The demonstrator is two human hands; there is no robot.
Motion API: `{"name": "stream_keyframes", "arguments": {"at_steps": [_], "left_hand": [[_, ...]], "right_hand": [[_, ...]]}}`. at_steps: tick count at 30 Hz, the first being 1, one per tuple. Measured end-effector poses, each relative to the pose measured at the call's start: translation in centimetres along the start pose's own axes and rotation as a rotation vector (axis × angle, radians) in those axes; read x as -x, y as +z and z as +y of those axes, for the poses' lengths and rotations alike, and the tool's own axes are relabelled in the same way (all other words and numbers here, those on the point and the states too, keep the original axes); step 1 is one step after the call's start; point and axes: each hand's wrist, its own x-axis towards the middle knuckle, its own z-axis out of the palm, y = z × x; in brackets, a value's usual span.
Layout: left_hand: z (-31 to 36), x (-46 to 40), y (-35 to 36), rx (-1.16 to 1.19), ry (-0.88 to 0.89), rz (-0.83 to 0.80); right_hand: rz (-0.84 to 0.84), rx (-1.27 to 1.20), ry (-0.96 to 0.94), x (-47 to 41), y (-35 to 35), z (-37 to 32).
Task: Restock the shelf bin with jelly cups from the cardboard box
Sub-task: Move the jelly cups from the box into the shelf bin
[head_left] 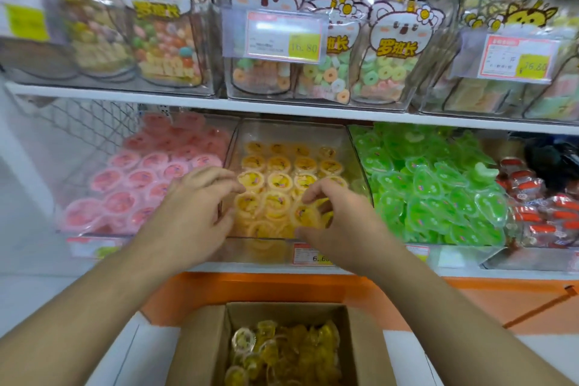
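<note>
Both hands are being held over the clear middle bin point(357, 163) on the lower shelf, where rows of yellow jelly cups point(279, 180) are lying lid-up. The left hand point(191, 213) is being kept at the bin's left wall, fingers loosely spread and bent, with nothing seen in its grasp. The right hand point(341, 222) is being curled round one yellow cup point(305, 215) at the near right of the bin, pinched between thumb and fingers. The cardboard box point(203, 348) is standing open near the bottom of the view, below the shelf, with more loose yellow cups point(282, 351) piled inside. A bin of pink cups point(147, 178) is being shown to the left, green cups point(432, 185) to the right, and bags of sweets point(388, 50) on the far upper shelf.
</note>
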Motion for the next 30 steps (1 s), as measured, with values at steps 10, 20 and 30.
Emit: {"name": "stream_keyframes", "arguments": {"at_steps": [10,20,30], "left_hand": [[-2.3,0.5,-0.8,0.043,0.004,0.013],[-2.0,0.7,-0.4,0.058,0.007,0.017],[-1.8,1.0,-0.2,0.067,-0.005,0.024]], "right_hand": [[-0.162,0.153,-0.099,-2.7,4.4,-3.5],[-0.123,0.161,-0.305,-2.1,4.2,-2.2],[-0.177,0.232,-0.372,-1.0,4.3,-1.6]]}}
